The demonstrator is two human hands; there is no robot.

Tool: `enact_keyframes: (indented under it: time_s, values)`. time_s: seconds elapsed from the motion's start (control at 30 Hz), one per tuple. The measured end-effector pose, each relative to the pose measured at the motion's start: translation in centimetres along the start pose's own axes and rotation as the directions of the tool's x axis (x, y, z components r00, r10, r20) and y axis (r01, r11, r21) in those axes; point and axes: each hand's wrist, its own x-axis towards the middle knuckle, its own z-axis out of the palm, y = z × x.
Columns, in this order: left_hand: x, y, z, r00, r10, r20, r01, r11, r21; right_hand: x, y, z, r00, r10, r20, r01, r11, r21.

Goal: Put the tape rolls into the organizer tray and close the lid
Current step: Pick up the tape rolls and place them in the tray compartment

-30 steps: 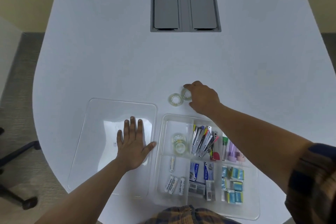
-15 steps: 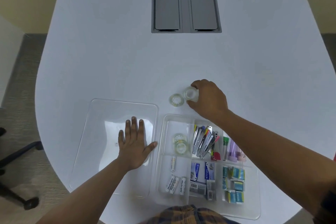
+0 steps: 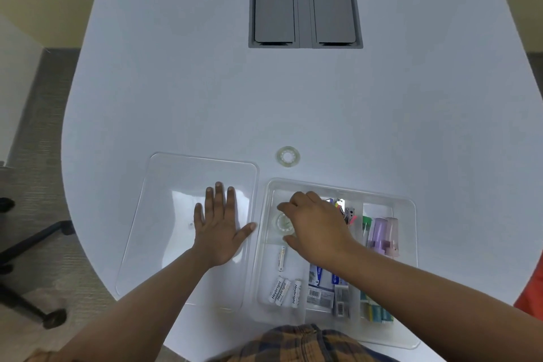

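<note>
The clear organizer tray [image 3: 338, 184] lies open at the table's near edge. Its clear lid [image 3: 164, 214] lies flat on the table to its left. My left hand [image 3: 219, 226] rests flat on the lid with fingers spread. My right hand [image 3: 317, 226] is over the tray's far-left compartment, thumb and fingers curled around a clear tape roll [image 3: 282, 223] that is low in that compartment. Whether other rolls lie beneath it is hidden by the hand. A second clear tape roll [image 3: 288, 156] lies flat on the table just beyond the tray.
The tray's other compartments hold batteries [image 3: 283, 291], small boxes [image 3: 321, 288], clips [image 3: 348, 213] and purple tubes [image 3: 382, 235]. A grey cable hatch [image 3: 305, 0] is set into the white table [image 3: 352, 114] farther back. An office chair base [image 3: 26, 247] stands on the floor at left.
My right hand lifted one tape roll from the table beyond the tray and brought it back into the far-left compartment. One roll stays on the table. My left hand has not moved.
</note>
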Motion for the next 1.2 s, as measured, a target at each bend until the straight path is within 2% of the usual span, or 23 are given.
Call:
enact_keyframes:
  time_s: [0.17,0.37,0.7,0.93,1.07,1.2]
  values:
    - [0.0,0.0,0.1,1.000,-0.002,-0.009,0.001,1.000,-0.014,0.7,-0.2,0.7,1.000,0.009,0.026,-0.008,1.000,-0.024]
    - [0.3,-0.3,0.3,1.000,0.003,-0.011,-0.004,1.000,-0.010,0.6,0.1,0.7,0.999,0.033,0.035,-0.035,0.998,0.044]
    - [0.2,-0.3,0.3,1.000,0.010,-0.005,-0.010,1.000,-0.009,3.4,3.1,-3.0,0.979,0.149,-0.137,-0.117,0.969,0.219]
    - [0.0,0.0,0.0,1.000,0.003,0.001,-0.003,1.000,0.001,8.0,6.2,-3.5,0.984,0.154,-0.093,-0.138,0.977,0.161]
    - [0.1,-0.1,-0.1,1.000,0.004,0.017,-0.004,1.000,-0.004,10.2,7.9,-3.1,0.982,0.187,-0.041,-0.168,0.945,0.281]
    - [0.2,-0.1,-0.2,1.000,0.010,0.030,-0.010,1.000,0.000,11.3,8.7,-2.5,0.988,0.153,0.034,-0.156,0.954,0.257]
